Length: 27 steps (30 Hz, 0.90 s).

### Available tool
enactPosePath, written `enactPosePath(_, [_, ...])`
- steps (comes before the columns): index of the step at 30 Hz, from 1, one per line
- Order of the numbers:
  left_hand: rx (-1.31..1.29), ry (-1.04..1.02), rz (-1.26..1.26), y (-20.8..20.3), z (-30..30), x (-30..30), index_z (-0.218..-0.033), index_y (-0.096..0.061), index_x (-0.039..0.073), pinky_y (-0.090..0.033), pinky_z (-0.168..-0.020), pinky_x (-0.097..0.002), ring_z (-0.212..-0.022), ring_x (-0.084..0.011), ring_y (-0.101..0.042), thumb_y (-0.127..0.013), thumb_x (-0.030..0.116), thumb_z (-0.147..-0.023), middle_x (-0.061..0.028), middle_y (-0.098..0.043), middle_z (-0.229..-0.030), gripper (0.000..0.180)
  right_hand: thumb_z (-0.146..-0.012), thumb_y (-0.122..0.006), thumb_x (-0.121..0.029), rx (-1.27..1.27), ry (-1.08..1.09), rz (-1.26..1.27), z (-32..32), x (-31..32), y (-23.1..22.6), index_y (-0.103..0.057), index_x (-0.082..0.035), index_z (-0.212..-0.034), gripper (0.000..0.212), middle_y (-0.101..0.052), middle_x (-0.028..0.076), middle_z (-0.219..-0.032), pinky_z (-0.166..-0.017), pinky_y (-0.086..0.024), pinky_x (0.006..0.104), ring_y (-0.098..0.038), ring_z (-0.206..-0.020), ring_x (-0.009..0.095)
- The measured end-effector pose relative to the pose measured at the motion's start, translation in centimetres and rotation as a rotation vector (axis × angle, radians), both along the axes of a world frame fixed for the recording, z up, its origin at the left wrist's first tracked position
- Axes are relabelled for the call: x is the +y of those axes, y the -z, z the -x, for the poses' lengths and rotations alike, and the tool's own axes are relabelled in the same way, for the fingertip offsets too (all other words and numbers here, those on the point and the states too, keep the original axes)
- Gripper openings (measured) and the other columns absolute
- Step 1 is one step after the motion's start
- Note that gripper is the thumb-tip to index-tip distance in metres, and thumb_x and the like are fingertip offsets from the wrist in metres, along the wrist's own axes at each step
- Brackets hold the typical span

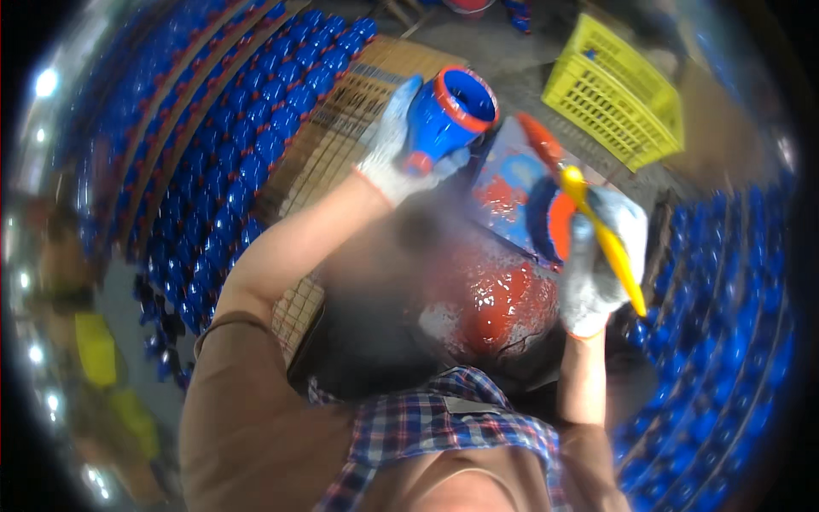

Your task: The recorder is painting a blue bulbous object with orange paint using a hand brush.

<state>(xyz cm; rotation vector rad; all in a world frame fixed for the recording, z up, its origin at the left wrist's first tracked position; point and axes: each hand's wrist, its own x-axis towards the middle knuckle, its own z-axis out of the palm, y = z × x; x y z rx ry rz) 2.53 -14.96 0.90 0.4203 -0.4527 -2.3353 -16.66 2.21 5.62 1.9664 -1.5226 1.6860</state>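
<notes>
My left hand (391, 143), in a whitish glove with blue stains, is closed round a glossy blue fitting (429, 126) shaped like a bottle neck. Its wide open end has a red-orange rim and faces up and away; the narrow end is red too. In my gloved right hand (595, 277) is a paintbrush with a yellow handle (612, 247), its tip (539, 141) coated in red-orange paint. Beside that hand sits a round dark blue container (546, 220) with red-orange inside. It rests by a board (508, 162) smeared with red and blue paint.
Rows of blue fittings with red edges (273, 94) stand at the left; more blue fittings (717, 290) line the right. A cardboard box (358, 85) lies beyond wire mesh (311, 183). The yellow crate (618, 107) is at far right. Wet red paint (499, 307) covers a surface before me.
</notes>
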Motion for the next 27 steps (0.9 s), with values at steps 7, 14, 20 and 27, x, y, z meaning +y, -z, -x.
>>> enactPosePath(7, [0.092,-0.222,-0.210,4.0,-5.1,-2.6,-0.122,-0.050,0.004,-0.059,-0.056,-0.0428,-0.076,-0.0352,-0.065,-0.050,0.060,-0.086,-0.0233,-0.060,-0.106,0.066,-0.087,-0.063,-0.003,-0.153,0.051,-0.290,2.1,-1.2,0.6,-0.061,0.003,-0.106,0.019,-0.062,0.014,-0.103,-0.087,-0.046,0.0347,-0.059,-0.094,0.024])
enactPosePath(14, [-0.292,-0.601,0.151,10.8,-14.8,0.4,-0.130,-0.043,-0.002,-0.054,-0.087,-0.0410,-0.099,-0.0273,-0.063,-0.076,0.020,-0.078,-0.0161,-0.059,-0.117,0.066,-0.092,-0.059,-0.006,-0.181,0.100,-0.342,3.8,-1.7,-0.9,-0.058,0.006,-0.111,0.022,-0.061,0.015,-0.109,-0.088,-0.045,0.0379,-0.057,-0.097,0.026])
enactPosePath(20, [-1.849,-0.433,0.233,14.5,-26.6,3.6,-0.123,-0.044,-0.005,-0.053,-0.084,-0.0351,-0.098,-0.0262,-0.063,-0.088,0.037,-0.050,-0.0177,-0.061,-0.108,0.095,-0.094,-0.057,-0.011,0.087,0.244,-0.400,2.3,-2.8,-1.6,-0.059,0.005,-0.108,0.022,-0.062,0.015,-0.105,-0.085,-0.045,0.0369,-0.058,-0.093,0.025])
enactPosePath(27, [-2.635,-0.122,0.383,17.1,-34.2,4.3,-0.117,-0.051,0.001,-0.049,-0.090,-0.0411,-0.107,-0.0361,-0.054,-0.082,0.050,-0.053,-0.0198,-0.055,-0.112,0.086,-0.092,-0.059,-0.011,0.135,0.210,-0.411,2.4,-3.0,0.3,-0.059,0.005,-0.105,0.020,-0.063,0.015,-0.100,-0.081,-0.046,0.0361,-0.058,-0.087,0.025])
